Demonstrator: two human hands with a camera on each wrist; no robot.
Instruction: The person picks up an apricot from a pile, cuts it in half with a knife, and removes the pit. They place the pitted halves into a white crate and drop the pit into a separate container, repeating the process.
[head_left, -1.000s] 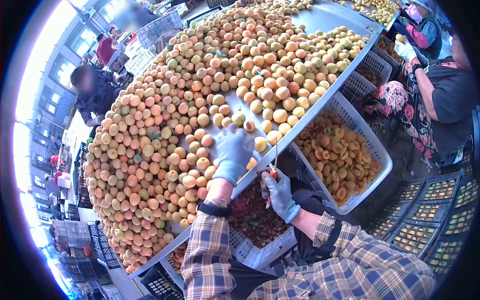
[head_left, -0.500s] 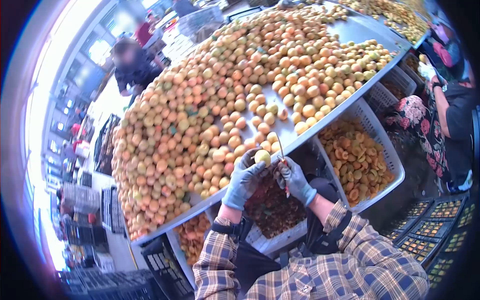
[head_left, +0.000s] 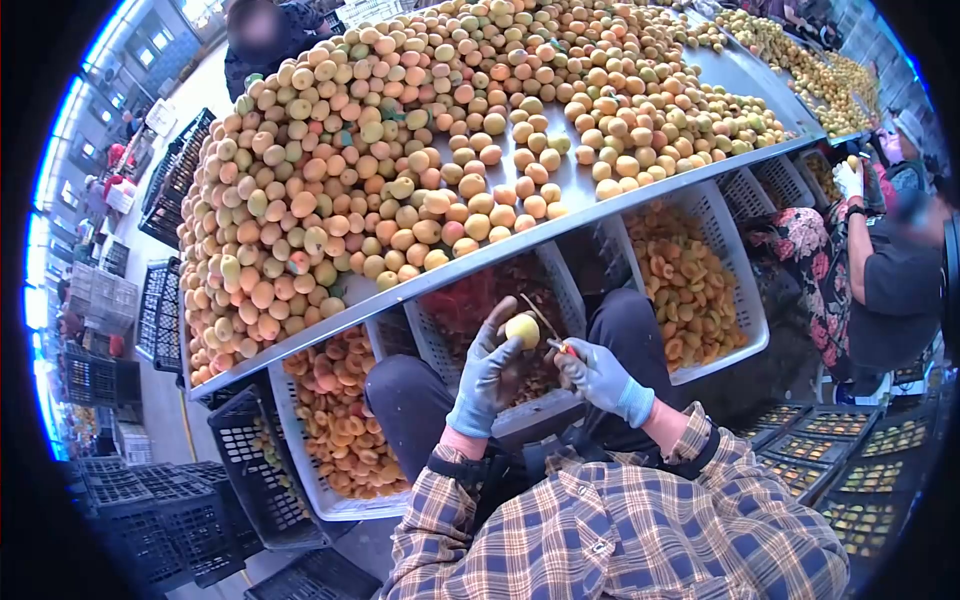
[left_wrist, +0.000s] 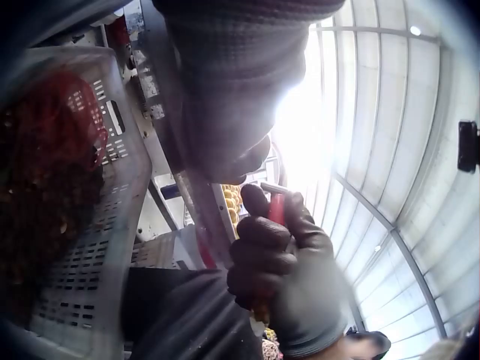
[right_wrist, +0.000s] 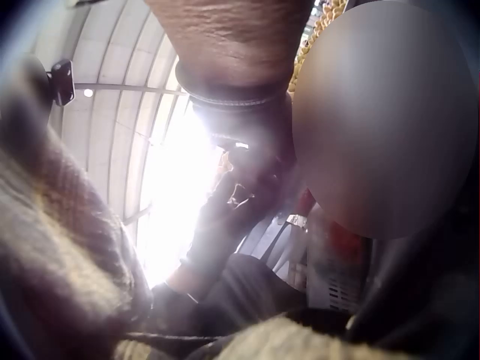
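Observation:
In the head view my gloved left hand (head_left: pixel 483 378) pinches a pale yellow apricot (head_left: pixel 522 328) between thumb and fingers, in front of the table's edge and above a crate of dark scraps (head_left: pixel 545 395). Just right of it, my gloved right hand (head_left: pixel 606 378) grips a small knife with a red handle (head_left: pixel 569 349). Its thin blade points up and left, right at the apricot. The left wrist view shows the right hand's fingers (left_wrist: pixel 259 262) curled round the red handle (left_wrist: pixel 277 210); there the left hand (left_wrist: pixel 232 90) hides the fruit.
A metal-edged table (head_left: pixel 470 262) bears a heap of whole apricots (head_left: pixel 330 170). Below its edge stand white crates of halved apricots, one at left (head_left: pixel 345 440) and one at right (head_left: pixel 690 300). Black crates (head_left: pixel 265 460) lie at left. Another person (head_left: pixel 895 270) sits at right.
The left hand has come off the table with an apricot and moved down toward the lap, beside the knife. The right hand keeps the knife. The head view has shifted.

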